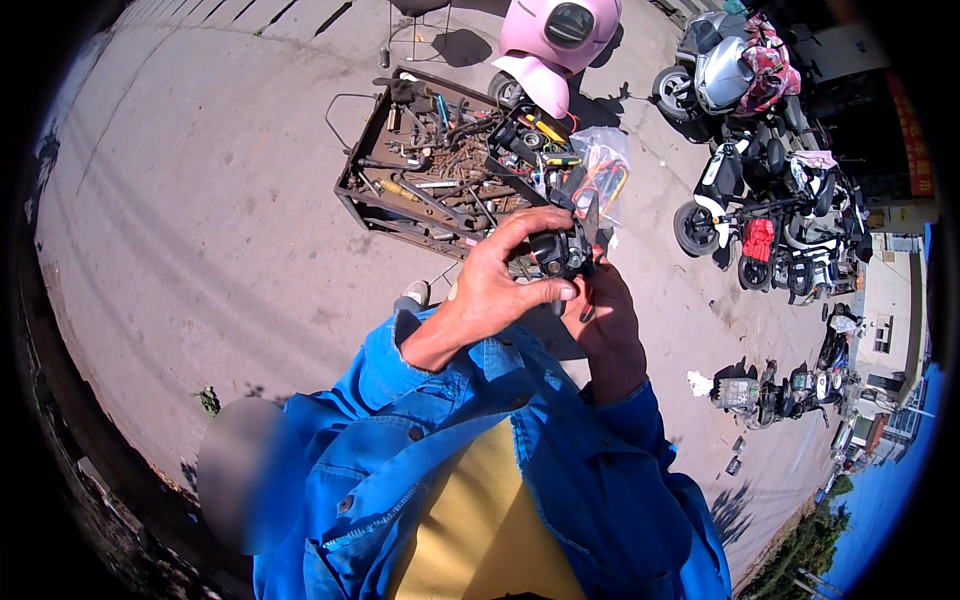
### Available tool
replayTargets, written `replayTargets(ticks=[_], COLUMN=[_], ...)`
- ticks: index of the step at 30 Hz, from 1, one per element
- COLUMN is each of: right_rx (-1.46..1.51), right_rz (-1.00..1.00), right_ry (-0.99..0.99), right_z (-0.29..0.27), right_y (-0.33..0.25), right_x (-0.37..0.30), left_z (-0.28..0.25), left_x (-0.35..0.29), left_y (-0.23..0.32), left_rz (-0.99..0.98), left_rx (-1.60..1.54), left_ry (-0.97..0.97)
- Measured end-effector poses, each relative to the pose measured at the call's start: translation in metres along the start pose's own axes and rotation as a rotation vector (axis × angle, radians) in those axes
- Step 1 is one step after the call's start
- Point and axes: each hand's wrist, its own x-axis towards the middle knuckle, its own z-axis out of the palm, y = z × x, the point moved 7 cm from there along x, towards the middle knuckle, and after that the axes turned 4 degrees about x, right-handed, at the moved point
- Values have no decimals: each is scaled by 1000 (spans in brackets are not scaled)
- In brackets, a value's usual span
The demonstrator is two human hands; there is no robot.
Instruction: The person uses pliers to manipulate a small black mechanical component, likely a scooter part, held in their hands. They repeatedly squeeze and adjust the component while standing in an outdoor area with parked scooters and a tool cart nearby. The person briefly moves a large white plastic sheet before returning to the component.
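My left hand (495, 285) curls its fingers over a small black mechanical part (560, 250), thumb pressed under it. My right hand (605, 320) grips the same black part from below and the right side. Both hands are raised in front of my chest, above blue jacket sleeves. The part looks like a black housing with a lever or blade sticking up; its details are hard to make out.
A rusty open metal toolbox (370, 185) full of wrenches and tools stands on the concrete beyond my hands, with a clear plastic bag (605, 165) of coloured items at its right. A pink scooter (550, 45) is behind it. Several parked scooters (760, 200) line the right.
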Motion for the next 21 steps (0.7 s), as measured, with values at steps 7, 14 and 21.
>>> replayTargets(ticks=[7,14,21], right_rx=[-6,6,-12], right_rz=[-12,-18,-13], right_ry=[-6,65,86], right_z=[1,2,8], right_y=[-1,-1,-3], right_x=[4,6,10], left_z=[-3,-5,-6], left_x=[2,5,8], left_y=[1,-4,-8], left_rz=[-14,-45,-30], left_rx=[13,4,-12], left_ry=[-30,-32,24])
